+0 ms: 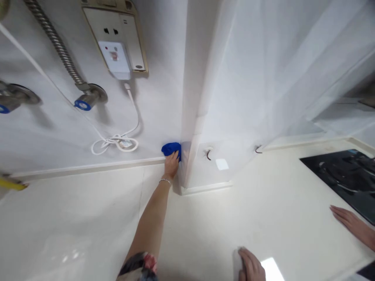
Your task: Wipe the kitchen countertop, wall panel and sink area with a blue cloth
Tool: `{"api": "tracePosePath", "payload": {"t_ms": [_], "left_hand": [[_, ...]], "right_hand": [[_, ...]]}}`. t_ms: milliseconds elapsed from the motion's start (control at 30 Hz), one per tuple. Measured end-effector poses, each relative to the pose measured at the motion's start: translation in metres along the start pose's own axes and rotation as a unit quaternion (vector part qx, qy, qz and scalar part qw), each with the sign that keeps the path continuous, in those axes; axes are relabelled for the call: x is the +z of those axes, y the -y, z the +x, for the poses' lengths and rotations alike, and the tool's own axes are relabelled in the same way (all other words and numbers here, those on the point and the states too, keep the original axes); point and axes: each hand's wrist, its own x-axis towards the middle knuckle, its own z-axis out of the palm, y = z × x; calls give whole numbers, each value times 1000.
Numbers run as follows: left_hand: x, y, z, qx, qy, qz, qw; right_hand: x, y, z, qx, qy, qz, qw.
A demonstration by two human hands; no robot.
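Note:
My left hand (172, 162), with a thin bracelet at the wrist, presses a bunched blue cloth (171, 149) against the wall just above the backsplash ledge, in the corner beside the boxed-out column (211, 171). Its fingers are bent over the cloth. Low in the view, my right hand (252, 267) rests palm down on the cream countertop (205, 230), fingers slightly curved and nothing visible in them. The bottom edge of the picture cuts off part of this hand.
Another person's hand (351, 224) lies on the counter at the right, near a black gas hob (345, 171). A white plug (115, 60) with coiled cable (117, 142), pipe valves (90, 97) and small hooks (208, 155) are on the walls. Something yellow (13, 184) is far left.

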Motion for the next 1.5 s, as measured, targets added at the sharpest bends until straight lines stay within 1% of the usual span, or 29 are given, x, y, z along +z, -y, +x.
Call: {"api": "tracePosePath", "payload": {"t_ms": [67,167,267,433,633,867,1000,1200,1367,1500], "left_hand": [[3,0,-9,-14,8,-19,1000],[5,3,-19,-32,27,-48,998],[-1,7,-24,-29,56,-70,996],[-16,10,-39,-11,97,-87,991],[-27,-2,-68,1,120,-69,990],[-49,-19,-106,19,169,-30,985],[-58,-31,-128,13,178,-24,984],[-62,-56,-156,-23,154,-7,988],[-61,-88,-183,-54,124,21,991],[-57,-116,-201,-71,115,48,990]], "right_hand": [[-4,4,2,5,11,-6,1000],[-11,18,9,38,28,3,999],[-18,30,19,49,46,10,998],[-26,39,31,70,55,5,996],[-33,43,35,74,65,3,995],[-34,42,32,67,64,-6,996],[-36,43,33,62,67,-14,996],[-37,43,33,60,63,-20,996],[-38,44,34,59,62,-14,996],[-40,45,35,65,69,-7,996]]}}
